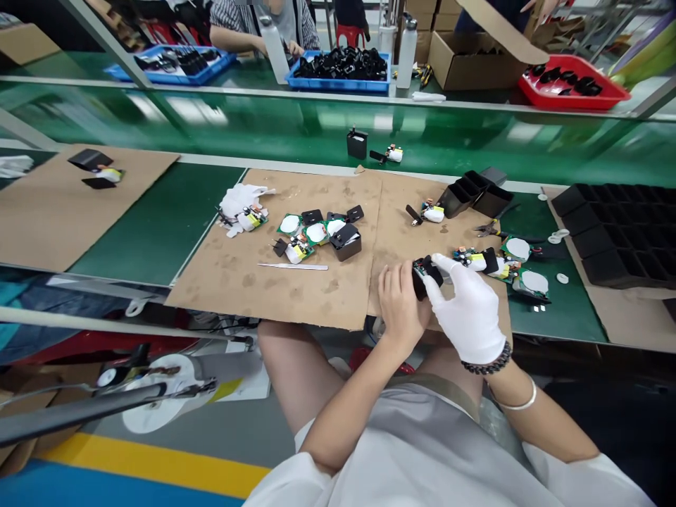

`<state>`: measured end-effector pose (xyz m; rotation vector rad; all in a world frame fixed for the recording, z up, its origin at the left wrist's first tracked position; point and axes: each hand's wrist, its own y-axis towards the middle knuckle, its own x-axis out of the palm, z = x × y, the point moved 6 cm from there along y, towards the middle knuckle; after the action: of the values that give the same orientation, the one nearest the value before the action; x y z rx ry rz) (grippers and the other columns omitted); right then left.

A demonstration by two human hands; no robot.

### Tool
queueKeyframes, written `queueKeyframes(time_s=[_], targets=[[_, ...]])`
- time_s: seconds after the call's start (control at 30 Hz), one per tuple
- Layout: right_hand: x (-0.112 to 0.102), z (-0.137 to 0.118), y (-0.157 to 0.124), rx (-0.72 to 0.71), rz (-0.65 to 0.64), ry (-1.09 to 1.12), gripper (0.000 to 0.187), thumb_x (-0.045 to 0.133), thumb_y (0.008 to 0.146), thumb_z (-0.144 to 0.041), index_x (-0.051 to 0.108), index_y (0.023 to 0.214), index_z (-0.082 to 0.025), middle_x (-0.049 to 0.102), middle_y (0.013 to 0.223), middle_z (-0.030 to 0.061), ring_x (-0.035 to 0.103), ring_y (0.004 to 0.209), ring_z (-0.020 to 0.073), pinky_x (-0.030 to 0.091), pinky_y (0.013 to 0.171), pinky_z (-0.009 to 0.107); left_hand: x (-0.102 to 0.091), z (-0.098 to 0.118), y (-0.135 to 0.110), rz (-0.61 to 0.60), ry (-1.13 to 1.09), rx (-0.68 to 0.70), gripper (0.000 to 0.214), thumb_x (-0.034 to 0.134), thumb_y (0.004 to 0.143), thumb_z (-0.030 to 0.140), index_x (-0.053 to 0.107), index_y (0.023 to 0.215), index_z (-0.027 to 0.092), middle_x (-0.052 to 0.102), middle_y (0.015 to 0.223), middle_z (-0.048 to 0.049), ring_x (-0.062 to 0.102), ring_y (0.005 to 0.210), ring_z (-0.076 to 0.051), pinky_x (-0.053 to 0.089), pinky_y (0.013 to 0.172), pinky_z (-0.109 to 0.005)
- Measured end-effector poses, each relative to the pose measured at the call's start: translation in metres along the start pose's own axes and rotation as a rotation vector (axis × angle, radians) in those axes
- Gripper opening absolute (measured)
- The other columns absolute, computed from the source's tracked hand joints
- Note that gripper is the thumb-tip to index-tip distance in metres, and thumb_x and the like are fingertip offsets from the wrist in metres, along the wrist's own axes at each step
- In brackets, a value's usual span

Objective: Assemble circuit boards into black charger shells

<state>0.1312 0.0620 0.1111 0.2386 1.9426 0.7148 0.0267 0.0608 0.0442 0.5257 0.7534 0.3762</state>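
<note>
My bare left hand (397, 301) and my white-gloved right hand (467, 310) meet over the cardboard mat (317, 289) at the table's front edge. Together they grip a small black plastic housing (422, 276) with a circuit board showing at its top. The left fingers curl round its left side. The right thumb and forefinger pinch its upper right. Just right of my hands lie several green circuit boards with white round parts (517, 248) and black pieces.
More boards and black housings (346, 241) lie mid-mat beside tweezers (293, 266) and a white glove (240, 201). Stacked black cases (475, 193), pliers (489, 227) and black trays (617, 232) sit right. Another person works across the green conveyor (264, 127) by blue bins (341, 70).
</note>
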Motion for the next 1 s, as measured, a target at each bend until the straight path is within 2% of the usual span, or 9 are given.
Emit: queueKeyframes(time_s=[0.2,0.33,0.43,0.5,0.6,0.67,0.73,0.83,1.0], targets=[[0.013,0.004,-0.02,-0.029,0.26,0.171,0.029,0.073,0.089,-0.028,0.066,0.117,-0.021,0.076,0.103,0.0092,0.073,0.091,0.0226,0.062,0.08,0.037,0.0,-0.003,0.004,-0.251,0.014,-0.09,0.048,0.052,0.087,0.021,0.047,0.133,0.008,0.067,0.123,-0.022,0.063,0.118,-0.034,0.042,0.114,-0.058],[0.018,-0.005,-0.024,-0.037,0.26,0.117,0.012,0.073,0.089,-0.025,0.068,0.1,-0.022,0.074,0.099,0.0098,0.072,0.09,0.0228,0.062,0.076,0.037,-0.03,-0.006,0.014,-0.552,0.026,-0.123,0.056,0.052,0.087,0.015,0.043,0.143,0.014,0.06,0.139,-0.0194,0.06,0.127,-0.033,0.05,0.108,-0.052],[0.029,-0.008,-0.028,0.011,0.177,0.14,0.025,0.071,0.09,-0.033,0.065,0.11,-0.02,0.073,0.11,0.0142,0.072,0.099,0.0268,0.063,0.08,0.041,-0.06,-0.006,0.054,-0.714,0.07,0.063,0.051,0.057,0.089,0.017,0.052,0.139,0.021,0.059,0.143,-0.0139,0.054,0.136,-0.031,0.047,0.114,-0.049],[0.035,-0.009,-0.03,0.037,0.141,0.124,0.027,0.068,0.093,-0.031,0.063,0.116,-0.019,0.072,0.116,0.0153,0.073,0.103,0.0276,0.064,0.081,0.04,-0.06,-0.011,0.104,-0.763,0.099,0.166,0.037,0.055,0.094,0.024,0.061,0.13,0.024,0.063,0.138,-0.0109,0.055,0.133,-0.031,0.045,0.115,-0.049],[0.035,-0.007,-0.028,0.073,0.134,0.089,0.017,0.061,0.096,-0.025,0.063,0.113,-0.02,0.075,0.112,0.0129,0.077,0.093,0.0247,0.063,0.074,0.034,-0.019,-0.035,0.202,-0.734,0.175,0.173,0.037,0.055,0.093,0.021,0.061,0.129,0.02,0.063,0.138,-0.0102,0.056,0.131,-0.027,0.043,0.116,-0.041],[0.029,-0.006,-0.024,0.066,0.125,0.135,0.013,0.059,0.098,-0.024,0.063,0.11,-0.021,0.076,0.107,0.01,0.077,0.089,0.0219,0.063,0.074,0.031,0.024,-0.068,0.263,-0.691,0.372,0.018,0.042,0.06,0.091,0.022,0.058,0.132,0.017,0.059,0.143,-0.0113,0.053,0.136,-0.025,0.038,0.117,-0.036],[0.018,-0.002,-0.022,0.065,0.132,0.148,0.014,0.061,0.097,-0.025,0.063,0.11,-0.023,0.077,0.107,0.0081,0.077,0.09,0.0211,0.063,0.076,0.03,0.063,-0.099,0.305,-0.672,0.466,-0.108,0.051,0.069,0.086,0.028,0.056,0.132,0.008,0.057,0.143,-0.0223,0.052,0.136,-0.036,0.039,0.113,-0.046],[0.009,0.006,-0.022,0.046,0.11,0.043,0.013,0.06,0.097,-0.024,0.064,0.11,-0.023,0.077,0.111,0.0079,0.078,0.086,0.0215,0.061,0.067,0.029,0.097,-0.137,0.334,-0.625,0.558,-0.237,0.062,0.077,0.079,0.04,0.059,0.124,0.002,0.055,0.141,-0.0286,0.049,0.135,-0.043,0.032,0.113,-0.055],[0.007,0.017,-0.026,0.014,-0.05,0.047,0.018,0.052,0.101,-0.023,0.066,0.113,-0.024,0.078,0.11,0.0066,0.078,0.086,0.0202,0.061,0.064,0.027,0.102,-0.164,0.345,-0.551,0.618,-0.261,0.057,0.066,0.091,0.05,0.06,0.117,0.0,0.063,0.132,-0.0162,0.048,0.129,-0.023,0.019,0.117,-0.051]])
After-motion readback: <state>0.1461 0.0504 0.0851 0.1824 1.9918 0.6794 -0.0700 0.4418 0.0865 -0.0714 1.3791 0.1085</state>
